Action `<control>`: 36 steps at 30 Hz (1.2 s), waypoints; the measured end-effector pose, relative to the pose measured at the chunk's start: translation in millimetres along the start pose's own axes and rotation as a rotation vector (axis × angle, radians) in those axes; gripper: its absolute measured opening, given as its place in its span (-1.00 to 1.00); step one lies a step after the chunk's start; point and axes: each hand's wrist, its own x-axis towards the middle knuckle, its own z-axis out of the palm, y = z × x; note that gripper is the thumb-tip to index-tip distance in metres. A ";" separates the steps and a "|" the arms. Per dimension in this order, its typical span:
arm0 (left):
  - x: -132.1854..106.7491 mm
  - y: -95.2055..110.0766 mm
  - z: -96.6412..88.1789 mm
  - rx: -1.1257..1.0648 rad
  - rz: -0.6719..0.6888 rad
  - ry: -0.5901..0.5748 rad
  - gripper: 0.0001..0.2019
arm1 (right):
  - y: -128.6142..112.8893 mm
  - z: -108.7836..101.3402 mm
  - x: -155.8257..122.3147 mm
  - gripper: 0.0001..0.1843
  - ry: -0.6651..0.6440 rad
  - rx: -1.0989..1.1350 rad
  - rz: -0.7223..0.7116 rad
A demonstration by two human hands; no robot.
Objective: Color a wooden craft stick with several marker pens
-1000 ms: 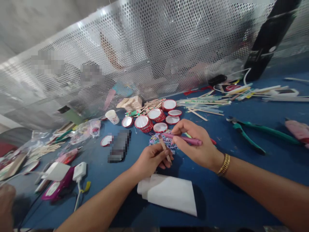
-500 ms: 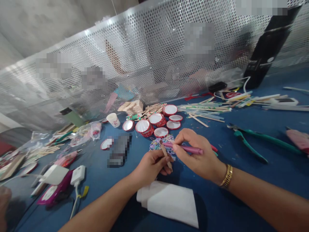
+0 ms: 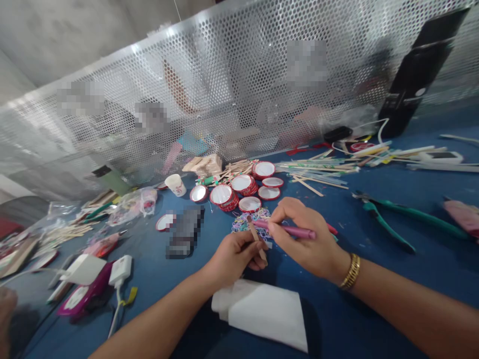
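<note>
My left hand is closed around a flat wooden craft stick, whose upper end is dark brown. A purple-pink pen is gripped in my right hand, which wears a gold bracelet at the wrist. The pen's tip is at the stick's dark end; whether the two touch I cannot tell. Behind both hands lies a pile of small pastel-coloured loops, partly covered by them. A folded white cloth or tissue rests on the blue table below my hands.
Red-rimmed round tins stand behind the loops, beside a paper cup. A dark phone-like object lies left; green-handled pliers lie right. Straws and sticks spread along a perforated metal screen. Another person's hand shows far left.
</note>
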 end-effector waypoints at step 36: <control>0.6 -1.5 -0.4 0.011 0.016 -0.013 -0.52 | 1.6 2.0 0.6 -0.85 -0.008 0.008 0.021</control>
